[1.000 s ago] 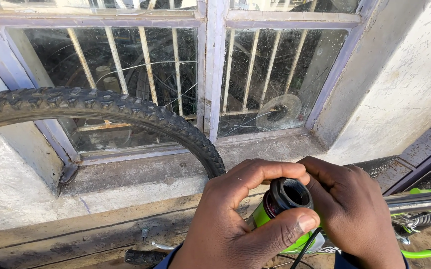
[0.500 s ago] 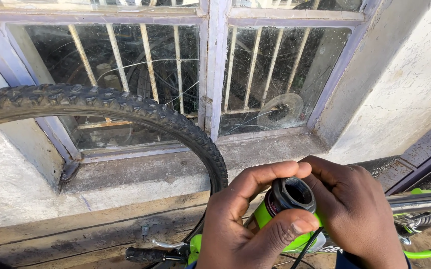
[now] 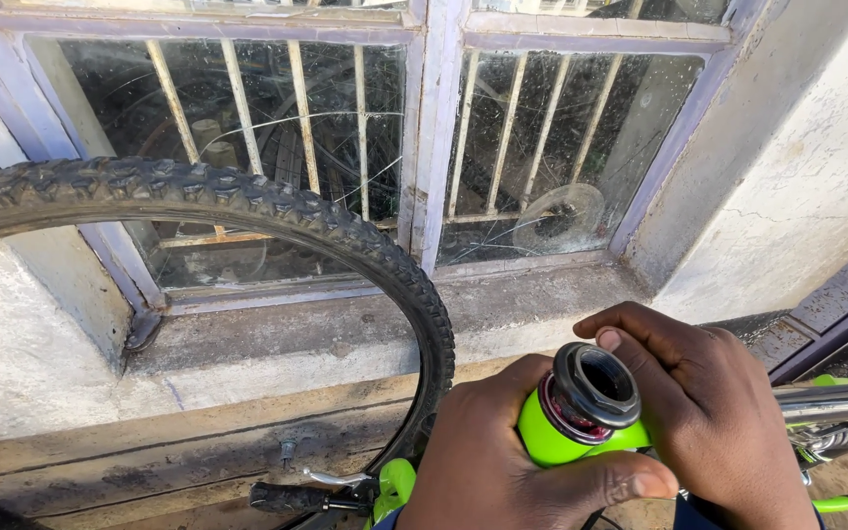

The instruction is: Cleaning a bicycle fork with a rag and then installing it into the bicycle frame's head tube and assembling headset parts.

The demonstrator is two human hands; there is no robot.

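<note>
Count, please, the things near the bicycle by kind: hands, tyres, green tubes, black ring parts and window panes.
Hands: 2, the left hand and the right hand, both on the tube
Tyres: 1, knobbly black tyre
Green tubes: 1, green tube
Black ring parts: 1, black ring on top of the tube
Window panes: 2, left pane, right pane
Total: 7

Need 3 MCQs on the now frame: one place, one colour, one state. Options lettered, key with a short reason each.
1. Where is the tyre?
A. left of the hands
B. right of the hands
C. behind the glass

2. Colour of the tube under the black ring?
A. red
B. bright green
C. white

3. State of the left hand?
A. open, apart
B. wrapped round the tube
C. on the tyre

A: the tyre arcs across the left side.
B: the tube is plainly green.
B: the fingers circle it, while the right hand touches the ring.
</note>
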